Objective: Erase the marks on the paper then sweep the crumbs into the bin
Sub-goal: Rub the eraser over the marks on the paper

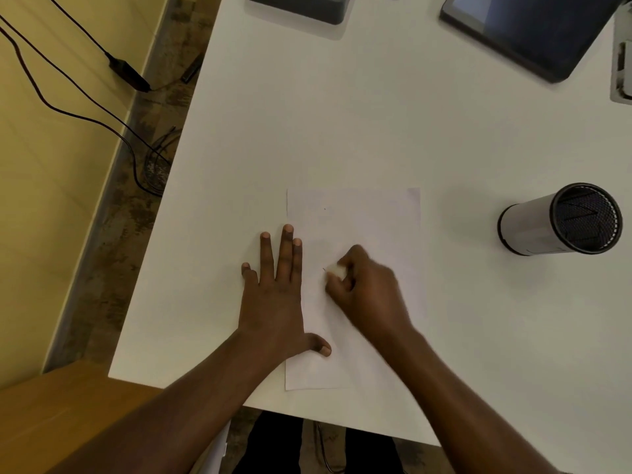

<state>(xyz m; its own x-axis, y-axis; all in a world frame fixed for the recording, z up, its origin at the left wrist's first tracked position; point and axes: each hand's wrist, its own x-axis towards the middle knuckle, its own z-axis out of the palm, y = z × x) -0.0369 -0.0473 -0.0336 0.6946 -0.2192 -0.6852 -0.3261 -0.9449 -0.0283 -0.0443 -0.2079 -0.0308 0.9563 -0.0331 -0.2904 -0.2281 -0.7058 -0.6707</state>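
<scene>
A white sheet of paper [362,220] lies on the white table [342,114] near its front edge. My left hand [273,295] rests flat, fingers spread, across the paper's left edge and presses it down. My right hand [366,289] is blurred and closed around a small white eraser [336,270], whose tip touches the middle of the sheet. A faint dark mark shows just left of the eraser, and a tiny speck sits near the paper's top. A cylindrical mesh bin [561,218] with a black rim stands on the table to the right.
A dark tablet [526,25] lies at the back right, and a grey device [301,8] sits at the back centre. A grey object [622,63] is at the right edge. Cables and a power adapter [128,71] lie on the floor to the left.
</scene>
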